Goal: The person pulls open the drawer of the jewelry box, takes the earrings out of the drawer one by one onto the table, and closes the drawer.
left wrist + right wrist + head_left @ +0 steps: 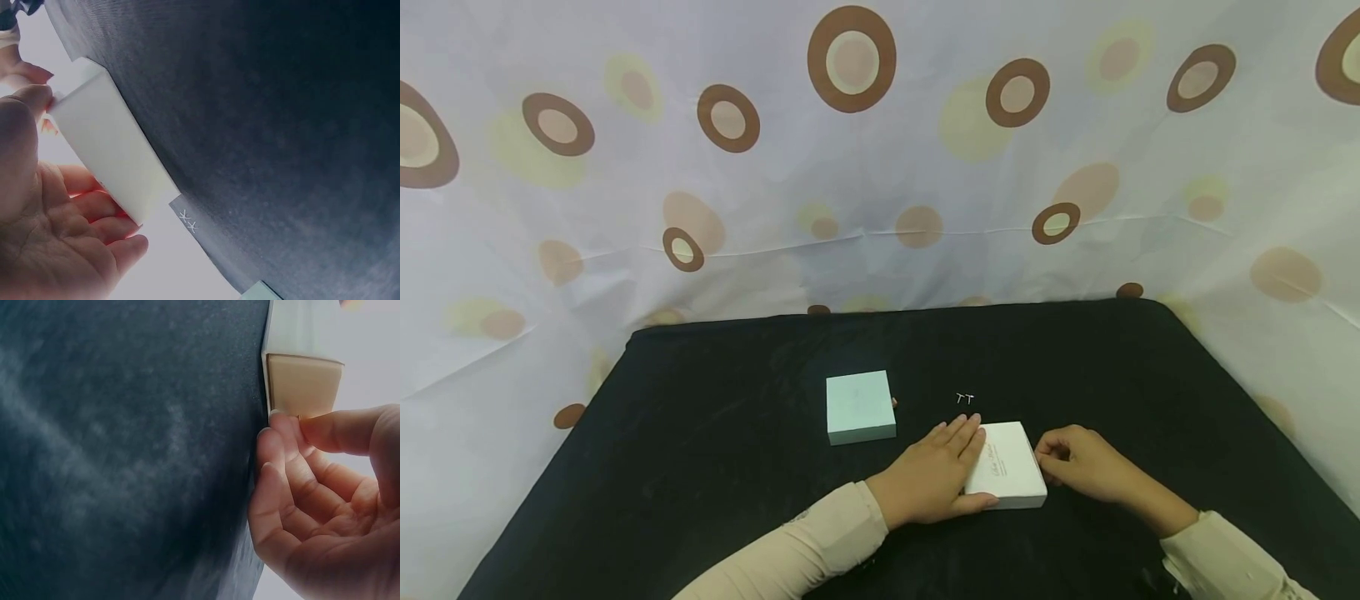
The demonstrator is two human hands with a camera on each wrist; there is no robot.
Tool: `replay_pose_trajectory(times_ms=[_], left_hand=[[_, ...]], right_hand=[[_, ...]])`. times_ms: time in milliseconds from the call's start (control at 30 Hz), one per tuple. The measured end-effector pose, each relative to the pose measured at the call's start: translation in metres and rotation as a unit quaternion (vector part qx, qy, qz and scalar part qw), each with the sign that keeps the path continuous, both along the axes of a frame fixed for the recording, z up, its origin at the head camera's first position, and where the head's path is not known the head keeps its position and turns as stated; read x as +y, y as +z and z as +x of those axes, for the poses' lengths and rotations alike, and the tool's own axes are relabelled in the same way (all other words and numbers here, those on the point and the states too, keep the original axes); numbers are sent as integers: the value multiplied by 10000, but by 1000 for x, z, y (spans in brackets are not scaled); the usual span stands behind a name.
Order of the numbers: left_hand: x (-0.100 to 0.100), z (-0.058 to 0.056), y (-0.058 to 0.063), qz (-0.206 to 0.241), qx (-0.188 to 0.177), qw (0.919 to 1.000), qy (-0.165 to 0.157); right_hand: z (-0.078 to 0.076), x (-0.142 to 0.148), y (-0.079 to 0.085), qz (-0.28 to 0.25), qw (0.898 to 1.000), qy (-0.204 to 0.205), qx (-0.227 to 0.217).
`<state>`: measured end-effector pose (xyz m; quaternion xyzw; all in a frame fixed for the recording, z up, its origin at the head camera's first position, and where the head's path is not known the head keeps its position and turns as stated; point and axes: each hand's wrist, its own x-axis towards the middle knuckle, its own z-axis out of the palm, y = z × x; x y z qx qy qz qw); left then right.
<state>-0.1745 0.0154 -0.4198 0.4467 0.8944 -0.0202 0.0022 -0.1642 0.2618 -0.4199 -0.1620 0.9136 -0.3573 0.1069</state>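
A flat white box (1004, 467) with fine lettering on its lid lies on the black cloth. My left hand (931, 473) rests on its left part, fingers straight across the top and thumb along the near edge. The left wrist view shows the box's white side wall (115, 144) beside that hand (69, 231). At the box's right end, my right hand (1086, 462) pinches a small tab, mostly hidden by the fingertips. In the right wrist view, the thumb and fingers of this hand (331, 487) meet at the lower edge of the cream-coloured end (304, 385).
A mint-green box (859, 407) stands to the left, a small pinkish tab (894, 402) on its right side. Two tiny silvery T-shaped pieces (965, 398) lie beyond the white box. A patterned curtain (880, 167) hangs behind the black-covered table (715, 433).
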Motion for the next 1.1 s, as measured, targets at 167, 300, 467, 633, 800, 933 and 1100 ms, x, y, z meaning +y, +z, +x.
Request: replay_pose_trajectory(times_ms=[167, 300, 467, 633, 800, 933, 1100], left_hand=[[0, 0, 0, -33, 41, 10000, 9], [0, -1, 0, -46, 73, 10000, 14], [0, -1, 0, -35, 95, 9999, -6], [0, -1, 0, -58, 128, 9999, -16], [0, 0, 0, -68, 142, 9999, -23], [0, -1, 0, -51, 79, 10000, -18], [0, 0, 0, -48, 22, 10000, 6]], right_hand=[[1, 0, 0, -4, 10000, -13, 45], [0, 1, 0, 21, 10000, -19, 73], [0, 1, -1, 70, 9999, -24, 95], [0, 2, -1, 95, 9999, -39, 83], [-1, 4, -1, 142, 9998, 8, 107], [-1, 5, 1, 120, 9999, 77, 69], [-2, 7, 1, 114, 9999, 113, 30]])
